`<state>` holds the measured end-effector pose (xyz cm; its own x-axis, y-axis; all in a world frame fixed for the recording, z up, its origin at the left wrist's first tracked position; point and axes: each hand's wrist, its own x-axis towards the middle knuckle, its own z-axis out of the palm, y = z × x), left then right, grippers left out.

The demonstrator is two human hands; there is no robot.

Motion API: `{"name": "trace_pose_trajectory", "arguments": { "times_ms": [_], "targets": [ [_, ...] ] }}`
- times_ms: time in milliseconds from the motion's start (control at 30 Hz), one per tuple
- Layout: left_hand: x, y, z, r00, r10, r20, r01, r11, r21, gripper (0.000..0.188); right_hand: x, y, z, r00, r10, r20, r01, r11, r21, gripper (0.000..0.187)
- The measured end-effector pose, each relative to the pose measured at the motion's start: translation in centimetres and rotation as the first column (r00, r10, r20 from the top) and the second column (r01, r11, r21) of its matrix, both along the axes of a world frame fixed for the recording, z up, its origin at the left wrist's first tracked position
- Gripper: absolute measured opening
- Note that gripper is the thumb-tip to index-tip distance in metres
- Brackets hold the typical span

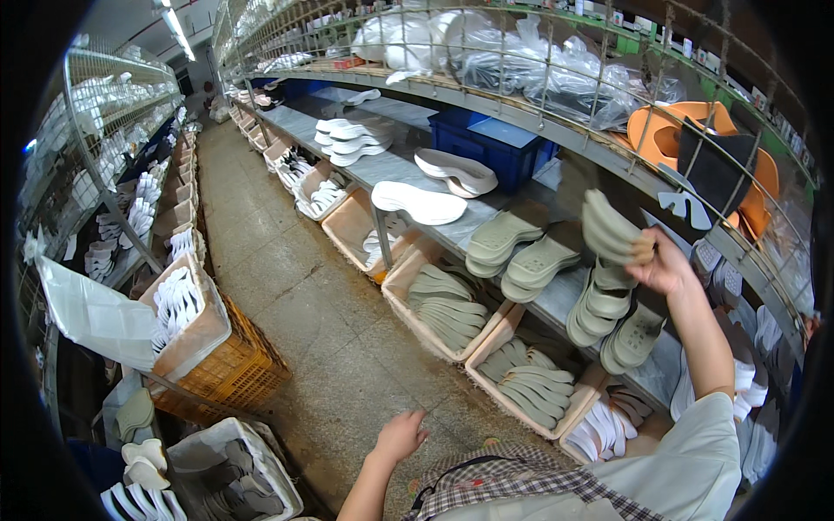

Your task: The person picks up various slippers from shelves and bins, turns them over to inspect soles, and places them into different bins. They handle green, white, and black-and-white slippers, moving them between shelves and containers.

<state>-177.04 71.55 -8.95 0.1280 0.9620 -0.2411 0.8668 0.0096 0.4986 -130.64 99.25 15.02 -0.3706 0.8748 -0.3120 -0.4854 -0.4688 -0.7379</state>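
Raised over the shelf at the right, my right hand (667, 263) grips a small stack of grey-green shoe soles (610, 227), slightly blurred. Just below it, pairs of grey-green clogs (598, 306) sit stacked on the metal shelf (512, 201). More clogs (540, 260) of the same colour stand to their left, and another pair (634, 337) is nearer to me. My left hand (402, 437) hangs over the aisle floor at the lower middle, with loosely bent fingers and nothing visible in them.
Below the shelf, lined baskets hold grey-green soles (447, 308) and white soles (599, 431). White soles (419, 202) and a blue crate (482, 143) are on the shelf. A wire rack (547, 78) with bagged goods overhangs it. An orange basket (234, 356) stands left of the aisle.
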Motion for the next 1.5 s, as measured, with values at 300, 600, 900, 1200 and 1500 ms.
{"name": "trace_pose_trajectory", "arguments": {
  "times_ms": [300, 600, 900, 1200, 1500],
  "targets": [
    [1.6, 1.7, 13.3, 0.077, 0.129, 0.989, -0.452, 0.888, -0.081, 0.065, -21.5, -20.3, -7.1, 0.947, 0.086, 0.309, -0.133, 0.982, 0.133, 0.062],
    [-3.2, -2.7, 11.5, -0.241, 0.011, 0.971, -0.608, 0.778, -0.159, 0.049, -29.9, -25.2, -11.7, 0.856, 0.240, 0.458, -0.466, 0.742, 0.482, 0.067],
    [-5.0, -4.8, 5.3, -0.393, 0.506, 0.768, -0.341, 0.696, -0.632, 0.046, -32.9, -24.7, -11.8, 0.869, 0.481, -0.116, -0.493, 0.828, -0.267, 0.065],
    [-3.9, -5.0, -1.3, -0.564, 0.599, 0.568, 0.094, 0.730, -0.677, 0.052, -32.0, -24.7, -12.0, 0.905, 0.426, 0.006, -0.359, 0.770, -0.527, 0.073],
    [-2.3, -4.9, 2.9, -0.471, 0.681, 0.561, -0.089, 0.596, -0.798, 0.053, -31.4, -24.4, -12.7, 0.889, 0.457, 0.035, -0.392, 0.798, -0.458, 0.063]
  ]
}}
